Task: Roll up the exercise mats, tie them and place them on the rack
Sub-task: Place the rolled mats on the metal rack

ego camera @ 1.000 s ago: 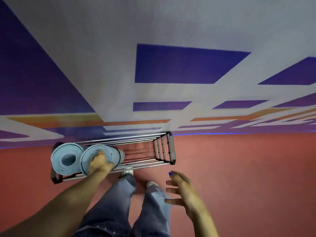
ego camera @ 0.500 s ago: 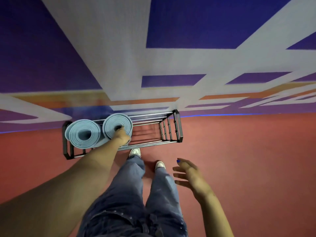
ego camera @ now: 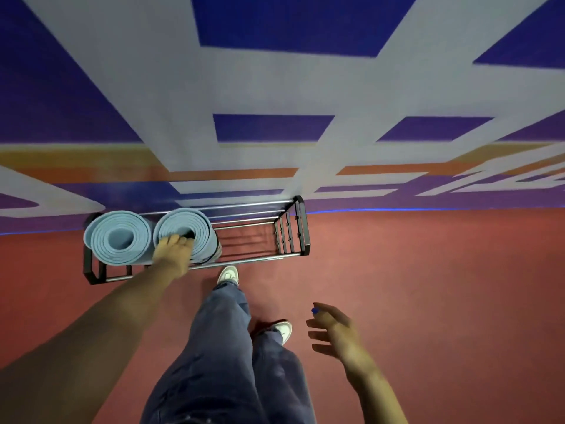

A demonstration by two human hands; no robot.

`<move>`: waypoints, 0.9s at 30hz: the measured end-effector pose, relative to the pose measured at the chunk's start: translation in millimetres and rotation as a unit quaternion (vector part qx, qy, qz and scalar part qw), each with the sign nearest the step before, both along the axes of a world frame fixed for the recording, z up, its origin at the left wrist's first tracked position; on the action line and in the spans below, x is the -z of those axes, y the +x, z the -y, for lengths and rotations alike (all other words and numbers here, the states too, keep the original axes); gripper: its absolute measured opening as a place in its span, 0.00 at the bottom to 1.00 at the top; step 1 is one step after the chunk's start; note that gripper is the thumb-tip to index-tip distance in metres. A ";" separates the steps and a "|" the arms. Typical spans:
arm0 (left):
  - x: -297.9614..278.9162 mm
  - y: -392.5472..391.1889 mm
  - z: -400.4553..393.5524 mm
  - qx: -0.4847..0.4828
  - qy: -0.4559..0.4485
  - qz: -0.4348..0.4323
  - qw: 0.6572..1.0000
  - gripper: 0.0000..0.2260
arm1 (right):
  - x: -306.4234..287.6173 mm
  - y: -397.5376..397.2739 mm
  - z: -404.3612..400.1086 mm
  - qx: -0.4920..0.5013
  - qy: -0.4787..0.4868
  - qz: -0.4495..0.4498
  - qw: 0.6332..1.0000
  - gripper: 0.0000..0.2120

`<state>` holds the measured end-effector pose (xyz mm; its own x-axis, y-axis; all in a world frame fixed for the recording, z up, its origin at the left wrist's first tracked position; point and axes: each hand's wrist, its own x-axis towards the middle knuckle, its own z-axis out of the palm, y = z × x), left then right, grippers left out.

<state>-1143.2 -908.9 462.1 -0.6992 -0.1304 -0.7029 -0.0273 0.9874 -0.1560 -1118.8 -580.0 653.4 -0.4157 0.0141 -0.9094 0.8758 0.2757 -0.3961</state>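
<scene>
Red matte floor point(ego camera: 428, 286) at six o'clock, blue-white-orange striped painted wall point(ego camera: 275, 87) at twelve o'clock

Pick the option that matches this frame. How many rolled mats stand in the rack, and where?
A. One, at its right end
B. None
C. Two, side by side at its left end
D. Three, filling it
C: two rolled mats stand side by side at the left end of the rack; the left hand rests on the right-hand one.

We see metal rack point(ego camera: 260, 237) on red floor point(ego camera: 428, 286), against wall. Two rolled blue mats point(ego camera: 117, 237) point(ego camera: 195, 224) stand side by side at rack's left end; right end bare.
</scene>
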 end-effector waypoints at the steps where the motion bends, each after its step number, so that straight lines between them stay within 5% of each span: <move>1: 2.7 -3.5 -2.9 0.028 -0.010 -0.010 0.999 0.25 | 7.3 3.8 -0.9 0.007 0.003 0.009 1.000 0.13; 3: 4.4 -15.0 -0.8 0.103 -0.049 -0.037 0.993 0.24 | 18.9 8.1 2.4 0.011 0.009 0.022 1.000 0.17; 6: 11.8 -31.1 7.9 0.153 -0.062 -0.042 0.985 0.25 | 37.0 12.2 12.0 0.005 -0.007 0.036 0.999 0.08; 8: 16.4 -39.9 13.8 0.141 -0.027 -0.034 0.989 0.28 | 46.9 11.2 20.8 -0.010 -0.014 0.029 0.999 0.02; 16: 16.5 -20.2 8.0 -0.102 -0.017 -0.063 0.993 0.32 | 49.5 -10.4 52.7 -0.034 -0.026 -0.002 0.999 0.15; 24: 6.0 -33.5 25.5 -0.079 -0.020 -0.066 0.995 0.33 | 47.3 -14.0 51.4 0.006 -0.017 -0.005 1.000 0.15; 27: -0.4 -41.6 34.4 0.013 -0.026 -0.046 0.999 0.33 | 47.6 -14.0 48.9 0.033 -0.016 0.001 0.999 0.15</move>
<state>-1184.7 -943.3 462.5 -0.7643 -0.1461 -0.6281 -0.0184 0.9785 -0.2052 -1132.8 -628.8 605.8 -0.4127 0.0111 -0.9108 0.8925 0.2048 -0.4019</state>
